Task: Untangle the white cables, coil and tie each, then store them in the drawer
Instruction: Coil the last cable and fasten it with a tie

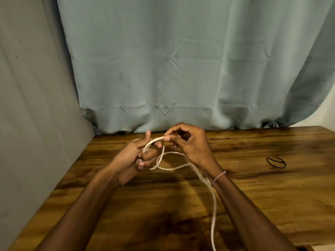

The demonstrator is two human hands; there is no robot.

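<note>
— Start on your left. What has that hand got?

— My left hand [134,156] is curled round a few turns of the white cable [215,209], just above the table [272,196]. The thumb and one finger point up, and the other fingers are wrapped round the small coil.

— And the cable from there?

— One loop arches up from that fist to my right hand [188,142], which pinches it between thumb and fingertips at the top of the arch. More slack droops in a loose curl between my hands. The tail runs under my right wrist, by the woven wristband [218,177], and back across the wood, off the near edge.

— How will it handle?

— I'd say light and limp. It sags wherever I don't hold it, and it looks smooth enough to slip. It should bend into turns easily, but the coil would likely spring apart if I let go. So I'd hold the bundle itself with the left hand and feed each new turn from close by.

— Anything to tie it with?

— Well to the right lies a thin black elastic band [276,162], apart from everything. I can't see a drawer.
</note>
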